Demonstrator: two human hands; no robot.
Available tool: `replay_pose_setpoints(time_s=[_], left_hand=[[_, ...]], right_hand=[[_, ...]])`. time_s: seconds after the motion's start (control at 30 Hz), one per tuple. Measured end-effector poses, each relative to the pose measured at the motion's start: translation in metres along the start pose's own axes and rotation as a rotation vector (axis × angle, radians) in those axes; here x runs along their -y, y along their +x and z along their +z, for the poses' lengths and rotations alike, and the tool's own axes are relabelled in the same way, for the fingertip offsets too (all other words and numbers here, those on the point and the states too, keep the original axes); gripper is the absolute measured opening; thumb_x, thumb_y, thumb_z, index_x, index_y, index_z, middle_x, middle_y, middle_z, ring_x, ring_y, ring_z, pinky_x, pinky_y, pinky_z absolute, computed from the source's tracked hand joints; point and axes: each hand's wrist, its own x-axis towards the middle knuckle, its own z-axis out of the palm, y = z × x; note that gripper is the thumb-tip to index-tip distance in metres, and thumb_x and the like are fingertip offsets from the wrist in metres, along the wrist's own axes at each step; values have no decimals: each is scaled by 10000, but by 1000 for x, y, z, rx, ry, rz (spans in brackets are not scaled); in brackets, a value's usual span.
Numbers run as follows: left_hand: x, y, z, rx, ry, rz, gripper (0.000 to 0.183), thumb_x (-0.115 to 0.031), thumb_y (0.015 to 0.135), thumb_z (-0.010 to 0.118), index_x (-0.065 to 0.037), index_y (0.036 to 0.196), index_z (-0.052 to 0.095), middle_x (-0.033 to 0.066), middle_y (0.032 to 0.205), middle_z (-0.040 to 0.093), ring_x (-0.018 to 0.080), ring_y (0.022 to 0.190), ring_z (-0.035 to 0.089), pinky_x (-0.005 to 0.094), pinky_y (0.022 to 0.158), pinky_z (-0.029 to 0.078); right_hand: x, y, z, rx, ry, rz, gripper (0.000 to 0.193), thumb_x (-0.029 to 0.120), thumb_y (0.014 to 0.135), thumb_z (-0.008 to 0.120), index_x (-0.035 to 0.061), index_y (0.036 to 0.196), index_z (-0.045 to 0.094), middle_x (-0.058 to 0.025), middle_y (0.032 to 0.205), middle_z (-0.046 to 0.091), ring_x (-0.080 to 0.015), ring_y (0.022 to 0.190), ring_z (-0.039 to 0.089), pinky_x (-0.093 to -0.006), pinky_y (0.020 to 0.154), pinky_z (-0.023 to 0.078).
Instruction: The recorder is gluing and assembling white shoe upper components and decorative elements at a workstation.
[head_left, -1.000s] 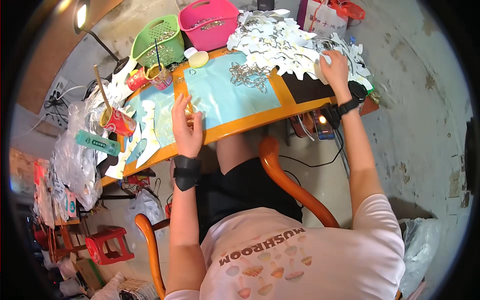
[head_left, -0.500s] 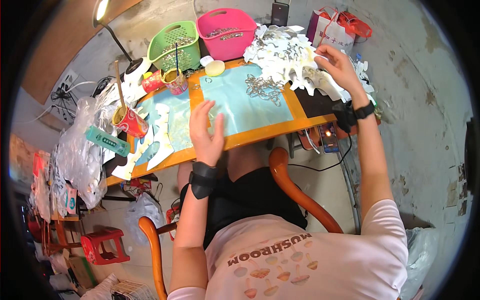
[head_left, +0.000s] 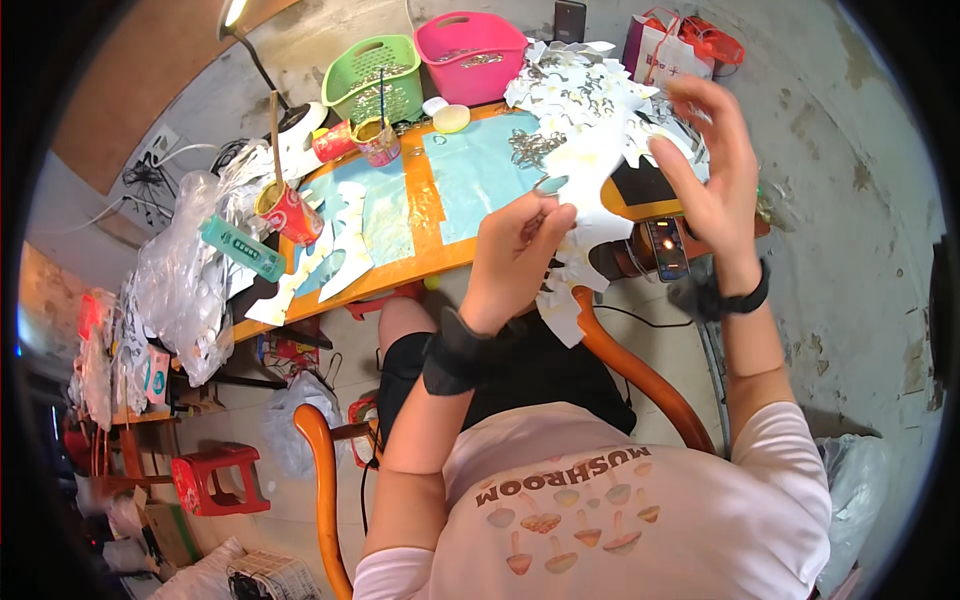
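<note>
My left hand (head_left: pixel 515 250) is closed in a pinch on a white cut-out strip (head_left: pixel 602 222) with a wavy, notched edge. The strip hangs past the table's front edge, above my lap. To the right, my right hand (head_left: pixel 715 160) is raised with its fingers spread and nothing between them. Beyond it lies a heap of white cut-out pieces (head_left: pixel 575 85) with small metal parts on them. A tangle of small metal wire pieces (head_left: pixel 535 148) sits on the blue sheet (head_left: pixel 480 165). Two more white strips (head_left: pixel 348 250) lie at the table's left front.
A green basket (head_left: pixel 345 85) and a pink basket (head_left: pixel 470 70) of metal pieces stand at the back. A red can with a stick (head_left: pixel 290 215), a small pot with a brush (head_left: pixel 378 145) and a teal box (head_left: pixel 242 248) are on the left. A lit phone (head_left: pixel 668 250) lies below the table's right end.
My left hand has moved right and closed on a white strip, which now reaches over the front edge. My right hand has come off the heap and opened. The view has shifted slightly.
</note>
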Motion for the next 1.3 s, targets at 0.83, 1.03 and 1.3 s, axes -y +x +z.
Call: replay_pose_setpoints(time_s=[0.83,1.03,1.3], left_hand=[[-33,-83,2,-119,269,29,82,-22,943,598,48,984,604,109,739,562,142,586,504,263,546,420],[-29,-79,0,-70,312,48,59,-3,941,591,45,975,597,105,742,567,152,594,510,263,553,422],[-23,-78,-8,11,72,-109,86,-57,985,564,19,1009,595,11,750,547,58,643,486,231,579,399]], right_hand=[[44,-91,28,560,433,354,144,72,885,701,8,1010,672,-52,798,646,-95,661,568,-247,572,438],[42,-99,37,413,380,314,230,117,912,675,10,1115,665,-35,802,655,-105,674,579,-264,602,444],[27,-105,42,440,972,1013,284,224,952,643,13,1142,630,-42,888,689,-48,616,609,-169,412,425]])
